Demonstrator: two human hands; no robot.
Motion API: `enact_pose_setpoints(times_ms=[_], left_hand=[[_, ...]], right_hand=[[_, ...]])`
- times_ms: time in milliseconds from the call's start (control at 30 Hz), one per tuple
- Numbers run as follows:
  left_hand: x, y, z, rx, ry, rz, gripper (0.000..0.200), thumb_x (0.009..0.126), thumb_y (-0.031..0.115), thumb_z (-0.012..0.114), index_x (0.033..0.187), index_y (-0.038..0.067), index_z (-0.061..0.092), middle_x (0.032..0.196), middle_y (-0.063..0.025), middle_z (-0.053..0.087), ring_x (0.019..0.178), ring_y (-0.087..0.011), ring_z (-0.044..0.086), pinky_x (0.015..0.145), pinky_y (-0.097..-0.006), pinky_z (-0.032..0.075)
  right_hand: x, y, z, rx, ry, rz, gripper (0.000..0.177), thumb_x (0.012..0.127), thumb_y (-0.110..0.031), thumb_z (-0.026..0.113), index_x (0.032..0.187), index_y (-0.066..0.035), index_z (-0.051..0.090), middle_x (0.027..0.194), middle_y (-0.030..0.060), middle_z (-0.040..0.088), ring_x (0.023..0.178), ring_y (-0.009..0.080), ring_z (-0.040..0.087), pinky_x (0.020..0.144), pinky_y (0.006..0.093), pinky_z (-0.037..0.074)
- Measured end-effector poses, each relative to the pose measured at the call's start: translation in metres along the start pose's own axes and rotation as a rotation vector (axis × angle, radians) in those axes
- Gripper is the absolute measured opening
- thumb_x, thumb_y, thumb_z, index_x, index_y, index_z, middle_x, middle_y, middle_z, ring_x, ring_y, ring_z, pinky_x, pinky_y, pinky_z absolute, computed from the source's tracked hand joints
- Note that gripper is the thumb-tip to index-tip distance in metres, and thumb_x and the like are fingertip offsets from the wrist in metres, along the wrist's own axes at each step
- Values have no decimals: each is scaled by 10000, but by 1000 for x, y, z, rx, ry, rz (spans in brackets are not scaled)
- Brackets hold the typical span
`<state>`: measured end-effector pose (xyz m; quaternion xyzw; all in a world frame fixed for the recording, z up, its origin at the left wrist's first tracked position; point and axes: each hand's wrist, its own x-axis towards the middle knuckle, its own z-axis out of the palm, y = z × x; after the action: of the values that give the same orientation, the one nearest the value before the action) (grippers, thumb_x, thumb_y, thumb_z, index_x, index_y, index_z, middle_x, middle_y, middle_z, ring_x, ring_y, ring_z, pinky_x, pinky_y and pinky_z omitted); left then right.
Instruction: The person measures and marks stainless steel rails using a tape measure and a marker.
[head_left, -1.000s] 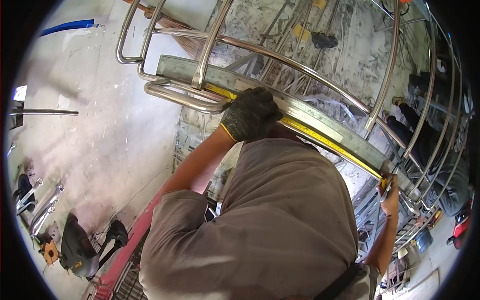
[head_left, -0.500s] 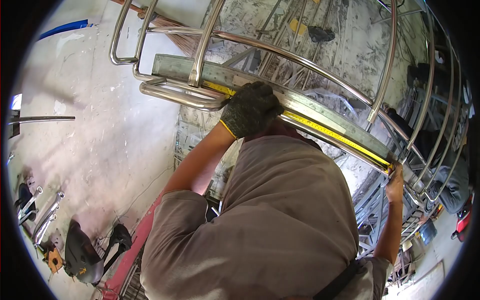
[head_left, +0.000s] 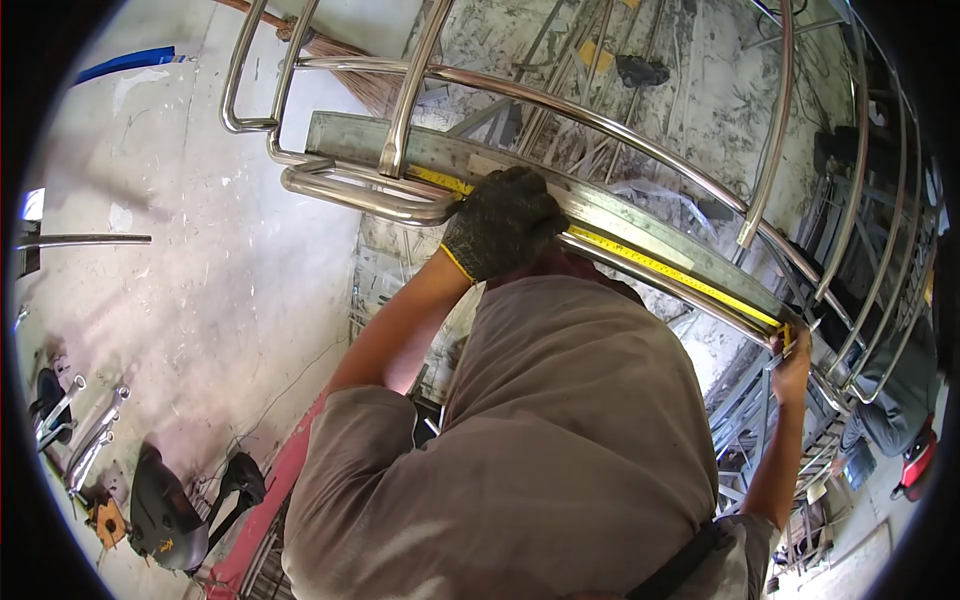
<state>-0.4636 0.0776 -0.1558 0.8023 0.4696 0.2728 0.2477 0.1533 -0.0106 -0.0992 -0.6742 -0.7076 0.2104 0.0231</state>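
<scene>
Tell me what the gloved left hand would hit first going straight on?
The left hand lies across the yellow tape measure and the grey metal bar, so it would likely press into that bar first; a curved steel tube lies beyond, though depth is unclear.

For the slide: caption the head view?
Gloved left hand pins a yellow tape measure to a metal bar; bare right hand holds its far end.

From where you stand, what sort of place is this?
Probably a metal fabrication workshop: bent stainless tube frames, a welding helmet on the concrete floor, and a tape measure along a steel bar.
</scene>
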Motion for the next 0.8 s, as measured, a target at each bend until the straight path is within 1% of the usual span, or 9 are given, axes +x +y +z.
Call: enact_pose_setpoints(times_ms=[100, 200, 300, 400, 567, 700, 800], left_hand=[[1, 0, -3, 4, -13, 13, 69, 839, 190, 831, 876, 147, 792, 886, -80, 679, 901, -349, 691, 807, -486, 580], [2, -2, -2, 1, -23, 18, 70, 837, 189, 832, 879, 152, 790, 893, -77, 680, 906, -348, 692, 805, -485, 582], [2, -2, -2, 7, -29, 22, 79, 832, 190, 835, 885, 156, 788, 900, -77, 681, 908, -347, 694, 807, -484, 583], [2, -4, -2, 5, -32, 34, 88, 827, 190, 837, 890, 155, 787, 907, -80, 682, 910, -352, 694, 810, -485, 584], [2, -4, -2, -18, -27, 26, 97, 820, 184, 837, 892, 147, 783, 912, -88, 681, 915, -361, 692, 811, -490, 584], [2, -4, -4, -21, -17, 24, 98, 816, 180, 836, 885, 143, 776, 907, -92, 677, 903, -361, 689, 803, -492, 580], [2, -4, -4, -21, -6, 27, 99, 813, 178, 836, 880, 141, 772, 900, -92, 671, 892, -359, 686, 799, -492, 577]], right_hand=[[-10, 16, 11, 96, 74, 130, 485, 1034, -90, 739, 1488, -51, 573, 1343, 233, 689, 1215, 400, 694, 1070, 462, 536], [-18, 17, 14, 114, 89, 261, 524, 1032, -135, 768, 1501, -26, 560, 1371, 232, 684, 1243, 390, 692, 1094, 452, 527], [-19, 8, 12, 99, 79, 260, 548, 1020, -159, 794, 1497, -26, 561, 1386, 235, 678, 1265, 384, 691, 1104, 443, 525], [-21, 13, 13, 95, 98, 259, 555, 1016, -164, 799, 1499, -30, 560, 1382, 236, 677, 1261, 389, 692, 1100, 440, 528], [-21, 23, 14, 85, 102, 250, 594, 997, -176, 818, 1509, -33, 553, 1390, 240, 674, 1264, 403, 689, 1103, 456, 528], [-16, 12, 10, 100, 94, 260, 625, 983, -197, 836, 1513, -31, 549, 1388, 249, 672, 1268, 418, 685, 1104, 466, 528], [-17, 19, 13, 95, 105, 257, 635, 981, -207, 843, 1511, -22, 547, 1390, 257, 668, 1277, 429, 680, 1107, 466, 527]])
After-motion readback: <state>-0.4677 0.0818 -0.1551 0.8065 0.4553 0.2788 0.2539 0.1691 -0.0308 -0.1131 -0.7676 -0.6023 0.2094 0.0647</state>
